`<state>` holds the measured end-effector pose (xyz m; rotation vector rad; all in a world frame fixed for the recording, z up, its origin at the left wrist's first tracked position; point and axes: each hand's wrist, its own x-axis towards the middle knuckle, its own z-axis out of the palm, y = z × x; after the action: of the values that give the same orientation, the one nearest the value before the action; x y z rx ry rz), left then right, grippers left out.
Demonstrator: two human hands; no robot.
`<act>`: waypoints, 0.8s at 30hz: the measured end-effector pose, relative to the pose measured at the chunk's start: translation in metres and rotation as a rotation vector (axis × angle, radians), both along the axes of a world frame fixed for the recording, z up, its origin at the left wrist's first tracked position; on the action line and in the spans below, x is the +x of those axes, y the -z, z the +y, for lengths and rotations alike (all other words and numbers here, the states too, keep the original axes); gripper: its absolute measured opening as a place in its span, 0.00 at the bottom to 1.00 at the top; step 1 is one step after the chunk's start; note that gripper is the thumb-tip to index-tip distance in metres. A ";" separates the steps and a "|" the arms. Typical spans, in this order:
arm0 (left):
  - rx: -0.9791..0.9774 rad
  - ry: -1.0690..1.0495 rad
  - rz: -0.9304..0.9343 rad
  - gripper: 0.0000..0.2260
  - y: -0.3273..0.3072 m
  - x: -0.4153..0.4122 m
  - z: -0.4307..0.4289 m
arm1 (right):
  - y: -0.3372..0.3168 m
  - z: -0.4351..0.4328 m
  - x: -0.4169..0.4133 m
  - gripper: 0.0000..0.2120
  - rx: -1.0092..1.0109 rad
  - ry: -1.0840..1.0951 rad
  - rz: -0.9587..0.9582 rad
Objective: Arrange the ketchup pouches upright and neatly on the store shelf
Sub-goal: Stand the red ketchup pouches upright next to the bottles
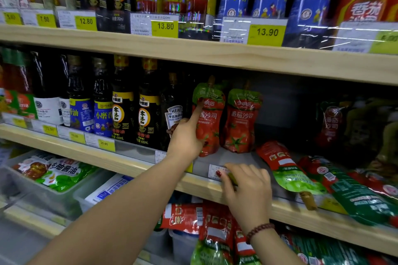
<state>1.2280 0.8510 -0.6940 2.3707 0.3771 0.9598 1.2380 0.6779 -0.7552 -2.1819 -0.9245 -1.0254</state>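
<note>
On the middle wooden shelf (215, 58), seen from the head camera, two red-and-green ketchup pouches stand upright side by side, just right of a row of dark sauce bottles (148, 103). The left hand (185, 140) grips the left pouch (207, 118) around its lower body, forefinger stretched up the front face and thumb wrapped at the base; the pouch stands nearly vertical, spout up. The right standing pouch (242, 120) is untouched, close beside the first, whether touching cannot be told. The right hand (247, 187) rests at the shelf's front lip with fingers curled onto a small price label (215, 171); it appears to pinch something thin and greenish, though what it is cannot be made out. Further right, a fallen pouch (286, 170) lies flat with its spout overhanging the edge, and other pouches (355, 191) lie beside it in a loose heap. Below, the lower shelf holds more pouches (215, 228) piled untidily.
</note>
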 end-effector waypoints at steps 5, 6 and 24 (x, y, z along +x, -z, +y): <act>-0.016 -0.009 -0.026 0.34 -0.004 -0.016 -0.015 | -0.011 -0.005 -0.009 0.05 -0.106 0.012 0.085; -0.004 -0.022 -0.014 0.29 -0.004 -0.018 -0.019 | -0.016 -0.008 -0.011 0.05 -0.147 -0.002 0.116; -0.138 0.412 0.146 0.06 0.002 -0.002 -0.104 | -0.078 -0.138 0.004 0.37 -0.399 -0.080 0.406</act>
<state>1.2258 0.7472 -0.6962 2.2727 0.0024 0.5545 1.2423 0.5397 -0.6775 -2.5197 -1.0746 -0.3510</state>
